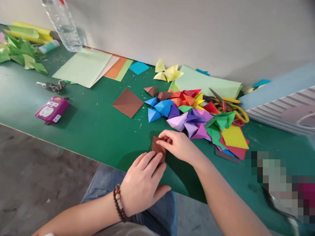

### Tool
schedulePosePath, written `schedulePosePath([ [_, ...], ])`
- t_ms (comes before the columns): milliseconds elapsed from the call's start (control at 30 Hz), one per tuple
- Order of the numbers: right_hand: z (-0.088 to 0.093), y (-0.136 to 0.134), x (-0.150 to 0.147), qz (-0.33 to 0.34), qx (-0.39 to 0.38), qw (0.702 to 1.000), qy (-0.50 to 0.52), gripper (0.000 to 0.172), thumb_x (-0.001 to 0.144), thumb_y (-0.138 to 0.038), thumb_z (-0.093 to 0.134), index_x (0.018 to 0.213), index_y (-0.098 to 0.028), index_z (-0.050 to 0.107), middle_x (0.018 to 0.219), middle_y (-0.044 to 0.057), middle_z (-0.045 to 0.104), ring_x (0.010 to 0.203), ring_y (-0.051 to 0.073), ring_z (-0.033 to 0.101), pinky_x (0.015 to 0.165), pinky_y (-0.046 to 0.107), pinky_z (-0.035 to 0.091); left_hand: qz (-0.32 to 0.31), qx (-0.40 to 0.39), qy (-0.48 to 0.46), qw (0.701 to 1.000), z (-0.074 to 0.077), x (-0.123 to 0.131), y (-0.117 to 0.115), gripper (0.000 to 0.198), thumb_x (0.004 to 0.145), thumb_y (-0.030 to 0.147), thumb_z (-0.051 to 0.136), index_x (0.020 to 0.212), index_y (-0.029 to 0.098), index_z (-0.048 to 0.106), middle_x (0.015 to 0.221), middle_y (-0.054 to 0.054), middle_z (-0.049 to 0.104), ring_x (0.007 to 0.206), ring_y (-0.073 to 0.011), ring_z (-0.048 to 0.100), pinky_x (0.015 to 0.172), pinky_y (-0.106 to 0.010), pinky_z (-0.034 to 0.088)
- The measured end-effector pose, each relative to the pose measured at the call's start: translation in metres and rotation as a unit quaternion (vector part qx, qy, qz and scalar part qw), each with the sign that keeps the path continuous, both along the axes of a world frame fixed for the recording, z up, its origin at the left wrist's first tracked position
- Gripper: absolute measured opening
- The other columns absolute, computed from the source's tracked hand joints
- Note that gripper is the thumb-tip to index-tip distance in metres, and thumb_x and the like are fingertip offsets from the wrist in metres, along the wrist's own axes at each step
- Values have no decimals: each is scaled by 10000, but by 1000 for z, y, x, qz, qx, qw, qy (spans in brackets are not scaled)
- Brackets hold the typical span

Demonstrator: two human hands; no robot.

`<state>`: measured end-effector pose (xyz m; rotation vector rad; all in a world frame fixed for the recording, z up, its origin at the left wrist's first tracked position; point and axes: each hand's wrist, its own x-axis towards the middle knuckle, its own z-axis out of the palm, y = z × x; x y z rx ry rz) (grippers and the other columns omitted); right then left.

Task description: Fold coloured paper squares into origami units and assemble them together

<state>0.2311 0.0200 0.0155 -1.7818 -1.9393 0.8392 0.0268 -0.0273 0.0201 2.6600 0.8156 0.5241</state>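
Note:
A folded piece of brown paper (157,145) lies on the green table near its front edge. My left hand (145,183) rests on the paper's near part, fingers stretched out and the thumb apart; a beaded bracelet circles this wrist. At the paper's upper right, my right hand (176,144) has its fingers curled together in a pinch on the edge. Both hands hide part of the sheet. Farther back lies a flat brown paper square (128,103). Just beyond my right hand spreads a pile of folded paper pieces (183,113) in several colours.
Scissors (227,105) with yellow and red handles lie behind the pile, beside stacked coloured squares (235,137). Pale green sheets (83,65) and a water bottle (65,31) are along the wall. A purple packet (52,109) and small grey scissors (54,86) lie to the left.

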Motion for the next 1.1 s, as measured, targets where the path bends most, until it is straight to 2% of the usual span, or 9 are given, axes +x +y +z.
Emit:
schedulePosePath([
  [200,-1,-1,-1,-4,19,1000,-21,112,839,-316,603,783,-223,581,745,-16,656,600,128,571,587,259,433,-6,-11,24,1000,-13,-1,-7,545,904,475,483,1313,117,509,1424,-120,484,1329,-305,418,1081,-434,414],
  [733,0,-1,-5,2,34,998,-49,128,861,-319,556,784,-221,585,810,26,675,633,155,586,591,286,435,-25,-2,57,998,-18,-10,-5,538,928,454,451,1368,144,462,1483,-78,417,1383,-272,355,1120,-406,369],
  [1100,1,-2,-7,-5,23,998,-52,127,873,-312,567,782,-224,569,824,7,670,660,150,595,615,283,435,-32,2,71,997,-18,-11,-3,524,927,458,453,1356,157,471,1476,-76,429,1383,-265,354,1113,-400,368],
])
